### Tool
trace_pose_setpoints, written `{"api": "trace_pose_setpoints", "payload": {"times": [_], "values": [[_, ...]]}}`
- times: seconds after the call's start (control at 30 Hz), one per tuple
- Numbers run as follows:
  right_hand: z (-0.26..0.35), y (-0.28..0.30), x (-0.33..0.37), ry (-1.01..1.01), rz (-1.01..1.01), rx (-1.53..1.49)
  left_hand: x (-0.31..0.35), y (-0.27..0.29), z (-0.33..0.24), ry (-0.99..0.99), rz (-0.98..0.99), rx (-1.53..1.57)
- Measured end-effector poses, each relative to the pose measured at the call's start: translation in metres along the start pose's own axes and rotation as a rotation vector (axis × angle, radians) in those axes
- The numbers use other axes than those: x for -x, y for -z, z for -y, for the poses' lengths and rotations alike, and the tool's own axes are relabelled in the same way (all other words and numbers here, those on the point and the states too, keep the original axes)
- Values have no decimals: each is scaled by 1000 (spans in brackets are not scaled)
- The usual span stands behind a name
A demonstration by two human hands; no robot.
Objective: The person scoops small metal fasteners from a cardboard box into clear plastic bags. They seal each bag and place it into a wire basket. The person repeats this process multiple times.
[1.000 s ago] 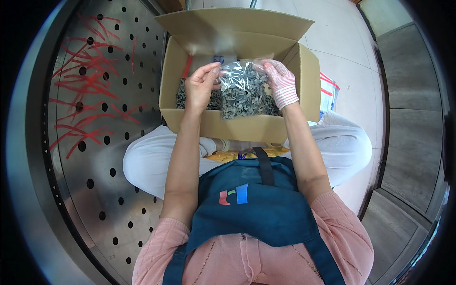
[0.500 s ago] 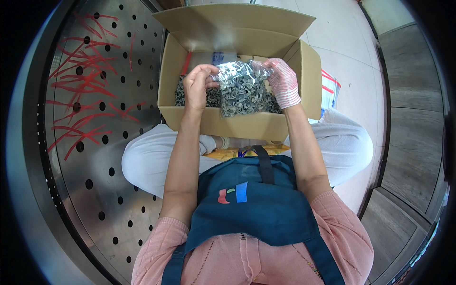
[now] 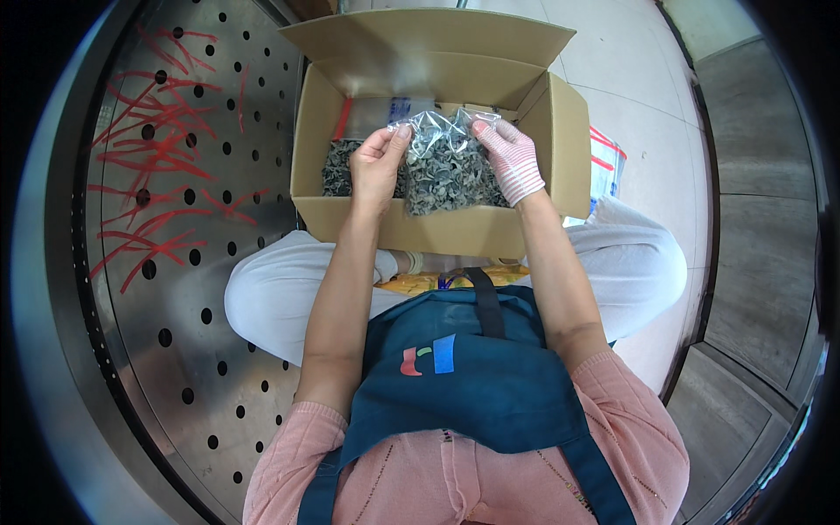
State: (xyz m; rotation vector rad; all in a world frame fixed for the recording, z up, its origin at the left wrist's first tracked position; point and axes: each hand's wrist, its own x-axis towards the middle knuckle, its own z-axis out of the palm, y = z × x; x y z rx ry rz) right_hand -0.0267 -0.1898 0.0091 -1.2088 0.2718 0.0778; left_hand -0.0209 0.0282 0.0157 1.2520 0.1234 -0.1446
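A clear plastic bag (image 3: 451, 175), its lower part full of dark, crinkled dried pieces like wood ear fungus, hangs upright over the near side of an open cardboard box (image 3: 420, 232). Bare, my left hand (image 3: 378, 166) pinches the bag's upper left edge between thumb and fingers. On the other side my right hand (image 3: 510, 157), in a pink-and-white striped glove with the thumb tip showing, grips the upper right edge. The bag's top spreads between both hands. Another filled bag (image 3: 339, 171) lies inside the box at the left, partly hidden by my left hand.
Left of me stands a perforated metal panel (image 3: 175, 350) with many red strips (image 3: 153, 157) on it. A white package with red bands (image 3: 605, 166) sits right of the box. Grey cabinet doors (image 3: 761, 271) line the far right. Something yellow (image 3: 407, 283) lies before my lap.
My right hand has turned and shifted slightly nearer, its thumb now on the bag's edge. My left hand has moved a little to the right, and the bag's top is spread flatter.
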Motion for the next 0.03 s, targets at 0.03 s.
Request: {"api": "trace_pose_setpoints", "payload": {"times": [0.03], "values": [[-6, 4, -3, -36, -12, 43, 0, -3, 1, -3, -21, -5]]}}
